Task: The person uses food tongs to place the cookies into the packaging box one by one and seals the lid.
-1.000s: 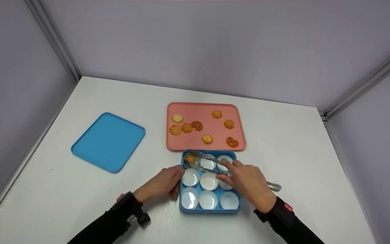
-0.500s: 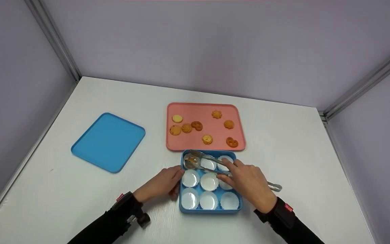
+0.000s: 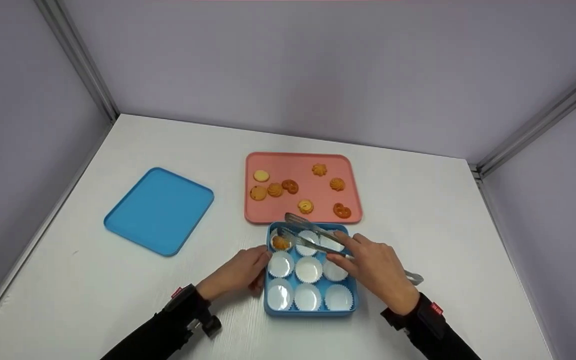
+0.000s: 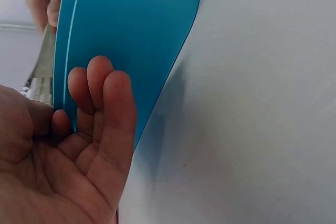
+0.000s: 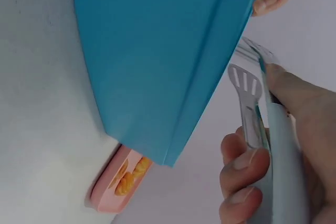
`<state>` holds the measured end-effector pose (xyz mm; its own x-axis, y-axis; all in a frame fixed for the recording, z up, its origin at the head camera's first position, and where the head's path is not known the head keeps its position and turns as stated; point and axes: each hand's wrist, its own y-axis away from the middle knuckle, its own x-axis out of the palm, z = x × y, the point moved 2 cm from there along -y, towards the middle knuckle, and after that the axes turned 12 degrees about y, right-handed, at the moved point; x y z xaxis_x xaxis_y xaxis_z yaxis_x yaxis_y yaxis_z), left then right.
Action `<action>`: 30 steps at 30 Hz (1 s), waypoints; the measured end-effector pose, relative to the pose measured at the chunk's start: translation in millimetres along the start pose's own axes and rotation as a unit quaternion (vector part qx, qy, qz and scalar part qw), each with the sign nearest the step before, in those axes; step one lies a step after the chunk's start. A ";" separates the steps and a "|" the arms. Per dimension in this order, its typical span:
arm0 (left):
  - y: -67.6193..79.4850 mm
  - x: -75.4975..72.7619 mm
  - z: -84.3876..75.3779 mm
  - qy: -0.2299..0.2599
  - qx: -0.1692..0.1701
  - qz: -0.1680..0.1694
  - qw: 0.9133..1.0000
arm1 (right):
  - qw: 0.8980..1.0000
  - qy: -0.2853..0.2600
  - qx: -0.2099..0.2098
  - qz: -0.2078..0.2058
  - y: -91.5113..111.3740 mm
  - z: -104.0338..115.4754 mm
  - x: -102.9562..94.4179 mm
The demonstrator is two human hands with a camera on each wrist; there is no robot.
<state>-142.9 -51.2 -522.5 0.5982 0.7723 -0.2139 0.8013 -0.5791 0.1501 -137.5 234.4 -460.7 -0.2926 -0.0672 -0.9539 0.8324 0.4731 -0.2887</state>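
Note:
My right hand (image 3: 379,270) grips metal tongs (image 3: 318,244), their slotted tips parted above the back-left part of a blue box (image 3: 313,313). Inside that box stand several white paper cups (image 3: 308,270) in rows. A golden cookie (image 3: 281,243) lies in the back-left cup, below the tongs and apart from them. At the box's left side my left hand (image 3: 238,272) holds the edge; the left wrist view shows the thumb and index finger at the rim and the other fingers (image 4: 118,103) along the outer wall. The box hides the cups in both wrist views.
Directly behind the box lies a pink tray (image 3: 288,162) with several cookies and pretzels, among them a pretzel (image 3: 342,210) near its front-right corner. A flat blue tray (image 3: 160,210) lies to the left on the white table (image 3: 443,225). Grey walls (image 3: 293,75) enclose the back and sides.
The tongs have let go of the cookie, which now rests in the back-left cup. They have lifted and drawn slightly right with my right hand. My left hand stays at the box.

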 end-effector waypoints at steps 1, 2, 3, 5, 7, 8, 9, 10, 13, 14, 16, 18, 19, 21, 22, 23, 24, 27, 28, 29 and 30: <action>0.1 0.0 -0.4 0.001 -0.001 0.000 1.000 | 1.000 -0.009 0.007 -0.003 -0.2 -3.0 -0.8; 0.2 0.0 -0.7 0.002 -0.003 0.000 1.000 | 1.000 -0.016 0.014 -0.007 -0.7 -6.2 -1.2; 0.4 -0.1 -1.1 0.003 -0.003 0.000 1.000 | 1.000 -0.021 0.020 -0.010 -1.7 -9.4 -1.5; 0.7 0.0 -1.7 0.005 -0.004 -0.001 1.000 | 0.999 -0.031 0.032 -0.017 -4.2 -16.6 -1.0; 1.1 0.1 -2.1 0.006 -0.005 -0.003 1.000 | 0.998 -0.033 0.045 -0.017 -7.5 -24.2 1.3; 1.4 0.2 -2.0 0.005 -0.006 -0.004 1.000 | 0.998 -0.033 0.051 -0.015 -9.2 -27.8 2.9; 1.6 0.4 -1.9 0.004 -0.006 -0.005 1.000 | 0.998 -0.029 0.056 -0.013 -10.8 -31.3 4.7; 1.9 0.5 -1.9 0.004 -0.006 -0.006 1.000 | 0.998 -0.025 0.061 -0.009 -12.4 -35.0 6.8; 2.3 0.6 -1.6 0.005 -0.003 -0.008 1.000 | 0.997 -0.012 0.079 0.012 -16.9 -44.2 13.3; 2.6 0.6 -1.3 0.004 -0.003 -0.008 1.000 | 0.996 -0.010 0.084 0.021 -18.3 -46.5 15.2; 3.2 0.7 -1.6 0.006 -0.002 -0.009 1.000 | 0.995 -0.010 0.095 0.039 -21.4 -50.3 18.6; 3.6 0.5 -1.4 0.007 -0.002 -0.009 1.000 | 0.993 -0.007 0.103 0.054 -24.6 -53.1 21.9; 3.6 0.3 -1.3 0.008 -0.003 -0.008 1.000 | 0.993 -0.007 0.105 0.060 -26.5 -54.3 23.2; 3.4 0.0 -0.8 0.007 -0.005 -0.006 1.000 | 0.993 -0.001 0.103 0.061 -30.8 -56.8 25.8; 3.0 -0.4 -0.2 0.006 -0.005 -0.004 1.000 | 0.993 0.002 0.100 0.060 -32.9 -58.4 26.8; 2.6 -0.7 0.5 0.004 -0.005 -0.003 1.000 | 0.993 0.002 0.098 0.058 -35.1 -60.0 27.9; 2.1 -0.8 1.1 0.002 -0.005 -0.001 1.000 | 0.994 0.002 0.096 0.056 -37.4 -61.8 28.8; 1.5 -0.9 2.0 -0.001 -0.002 0.001 1.000 | 0.994 -0.002 0.095 0.059 -43.4 -67.0 31.2; 1.4 -0.7 2.1 -0.003 -0.001 0.002 1.000 | 0.994 -0.005 0.094 0.063 -44.9 -68.8 31.9; 1.4 -0.5 2.2 -0.003 -0.001 0.002 1.000 | 0.993 -0.008 0.094 0.069 -46.4 -70.5 32.5; 1.3 -0.3 2.2 -0.003 -0.001 0.002 1.000 | 0.993 -0.012 0.092 0.075 -47.8 -72.1 33.0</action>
<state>-142.1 -52.8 -524.3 0.6018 0.7678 -0.2198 0.7986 -0.5821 0.1531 -220.9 273.0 -472.4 -0.1483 -0.0301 -0.9885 0.9386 0.3106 -0.1503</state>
